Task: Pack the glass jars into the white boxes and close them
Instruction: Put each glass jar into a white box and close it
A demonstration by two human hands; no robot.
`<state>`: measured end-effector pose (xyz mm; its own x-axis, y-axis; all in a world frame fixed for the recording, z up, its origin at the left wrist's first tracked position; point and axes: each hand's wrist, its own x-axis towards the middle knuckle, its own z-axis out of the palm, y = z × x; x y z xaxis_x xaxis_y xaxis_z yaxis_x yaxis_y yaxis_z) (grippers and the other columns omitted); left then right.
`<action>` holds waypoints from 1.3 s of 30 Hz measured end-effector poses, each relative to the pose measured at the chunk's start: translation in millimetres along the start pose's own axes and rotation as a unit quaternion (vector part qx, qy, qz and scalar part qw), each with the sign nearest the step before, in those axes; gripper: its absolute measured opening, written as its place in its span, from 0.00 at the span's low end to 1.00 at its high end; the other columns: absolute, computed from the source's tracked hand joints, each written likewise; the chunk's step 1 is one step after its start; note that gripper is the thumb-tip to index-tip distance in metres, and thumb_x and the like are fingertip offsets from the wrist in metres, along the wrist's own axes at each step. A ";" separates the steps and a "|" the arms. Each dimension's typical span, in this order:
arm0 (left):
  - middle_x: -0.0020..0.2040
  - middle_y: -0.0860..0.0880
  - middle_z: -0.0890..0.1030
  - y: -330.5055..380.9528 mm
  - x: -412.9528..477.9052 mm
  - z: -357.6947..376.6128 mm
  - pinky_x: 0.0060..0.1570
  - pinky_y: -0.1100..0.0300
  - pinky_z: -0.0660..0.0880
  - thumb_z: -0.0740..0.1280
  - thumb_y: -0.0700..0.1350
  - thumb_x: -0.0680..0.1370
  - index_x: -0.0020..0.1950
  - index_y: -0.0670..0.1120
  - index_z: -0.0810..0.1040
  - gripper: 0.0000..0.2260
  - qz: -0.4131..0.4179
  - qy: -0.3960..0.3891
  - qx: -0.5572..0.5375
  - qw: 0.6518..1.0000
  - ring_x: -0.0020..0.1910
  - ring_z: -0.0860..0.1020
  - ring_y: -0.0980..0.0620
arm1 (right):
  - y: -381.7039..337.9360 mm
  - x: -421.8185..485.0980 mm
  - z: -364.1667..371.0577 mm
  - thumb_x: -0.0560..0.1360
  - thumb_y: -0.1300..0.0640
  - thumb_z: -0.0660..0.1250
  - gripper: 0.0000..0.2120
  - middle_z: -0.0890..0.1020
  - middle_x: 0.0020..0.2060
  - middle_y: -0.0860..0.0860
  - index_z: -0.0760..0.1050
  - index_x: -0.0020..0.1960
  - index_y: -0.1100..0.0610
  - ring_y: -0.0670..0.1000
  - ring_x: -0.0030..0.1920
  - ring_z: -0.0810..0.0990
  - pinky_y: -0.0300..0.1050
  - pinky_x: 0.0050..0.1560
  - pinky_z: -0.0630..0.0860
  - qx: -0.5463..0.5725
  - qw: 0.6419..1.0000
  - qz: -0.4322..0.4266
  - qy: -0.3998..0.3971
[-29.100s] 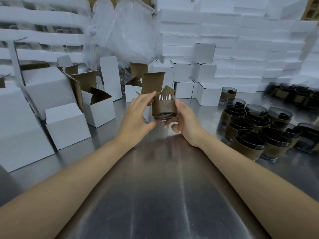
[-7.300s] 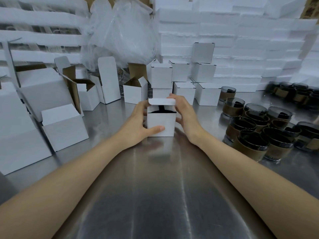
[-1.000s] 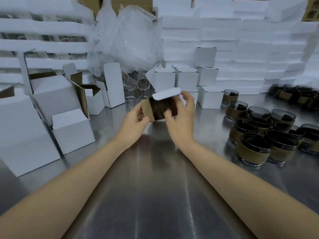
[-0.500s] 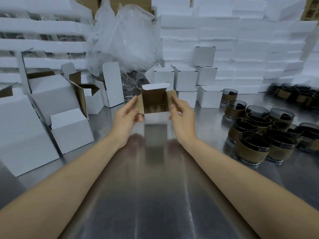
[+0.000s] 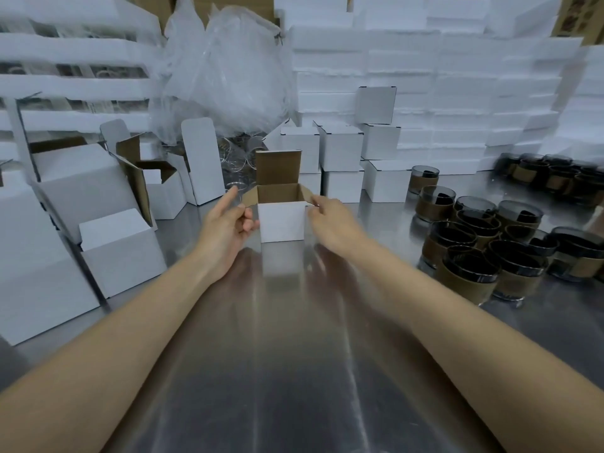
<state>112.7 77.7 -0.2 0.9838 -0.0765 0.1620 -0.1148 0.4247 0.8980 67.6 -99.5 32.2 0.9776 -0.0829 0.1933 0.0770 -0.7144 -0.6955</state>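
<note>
A small white box (image 5: 281, 222) stands upright on the steel table (image 5: 287, 354), straight ahead of me. Its top is open, the lid flap stands up at the back and both brown side flaps splay outward; nothing shows inside. My left hand (image 5: 227, 223) is at its left side, thumb and curled fingers on the left flap, index finger stretched out. My right hand (image 5: 331, 219) pinches the right flap. Dark glass jars (image 5: 467, 259) with brown paper bands stand in a cluster to the right.
Closed white boxes (image 5: 340, 148) are stacked behind the open one. Several open white boxes (image 5: 163, 188) and bigger cartons (image 5: 121, 253) fill the left side. A clear plastic bag (image 5: 228, 70) and stacked white foam trays (image 5: 457, 76) line the back. More jars (image 5: 555, 178) stand at the far right.
The box came down from tilted in the air to standing upright on the table. Both hands slid from its sides to the two side flaps, and the lid flap now stands up.
</note>
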 end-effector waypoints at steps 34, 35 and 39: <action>0.29 0.51 0.74 0.5 2.6 0.0 0.44 0.60 0.74 0.56 0.33 0.81 0.73 0.43 0.66 0.20 -0.001 0.032 0.005 0.999 0.24 0.68 0.56 | 39.5 14.3 -38.9 0.76 0.36 0.49 0.29 0.63 0.75 0.50 0.59 0.75 0.42 0.58 0.74 0.59 0.69 0.67 0.54 -0.323 0.946 0.042 0.000; 0.29 0.51 0.74 0.2 2.9 -0.3 0.45 0.59 0.73 0.56 0.33 0.81 0.72 0.44 0.67 0.20 0.000 0.030 0.005 1.000 0.25 0.68 0.56 | 39.1 21.0 -36.2 0.77 0.36 0.49 0.28 0.63 0.75 0.50 0.60 0.75 0.42 0.58 0.74 0.60 0.70 0.68 0.53 -0.320 0.946 0.043 0.000; 0.29 0.51 0.75 -2.2 3.4 -1.1 0.45 0.59 0.71 0.56 0.34 0.82 0.69 0.43 0.70 0.16 0.012 0.021 0.008 1.000 0.26 0.70 0.56 | 37.7 36.0 -28.7 0.78 0.40 0.47 0.24 0.68 0.72 0.50 0.70 0.69 0.44 0.58 0.70 0.65 0.70 0.69 0.52 -0.285 0.957 0.041 0.037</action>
<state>116.5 77.5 -2.1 0.9856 -0.0288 0.1668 -0.1404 0.4118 0.9004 100.1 -149.3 32.9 0.9574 -0.1898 0.2177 -0.1401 -0.9643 -0.2245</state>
